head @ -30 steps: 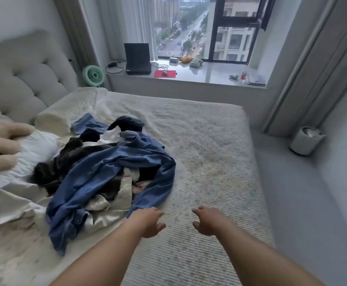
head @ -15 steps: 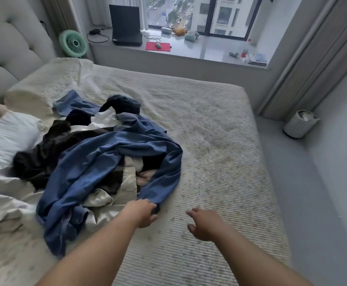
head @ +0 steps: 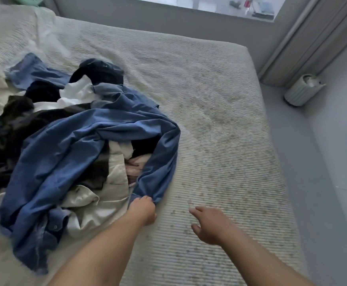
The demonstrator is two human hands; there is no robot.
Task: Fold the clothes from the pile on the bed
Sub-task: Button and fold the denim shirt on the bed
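Observation:
A tangled pile of clothes (head: 51, 112) lies on the left half of the bed (head: 220, 124). On top is a large blue shirt (head: 69, 145), draped over black, white and cream garments. My left hand (head: 142, 209) grips the near hem of the blue shirt at the pile's right edge, fingers curled into the cloth. My right hand (head: 208, 223) hovers just above the bedspread to the right of it, fingers loosely spread, holding nothing.
The ribbed beige bedspread stretches bare to the right of the pile. A grey floor strip (head: 304, 182) runs along the bed's right side, with a small white ribbed bin (head: 301, 90) by the curtain (head: 317, 32). A window sill (head: 251, 9) lies beyond the bed.
My head has tilted down and closer to the bed. My left hand reached forward to the blue shirt's hem and closed on it. My right hand moved slightly forward.

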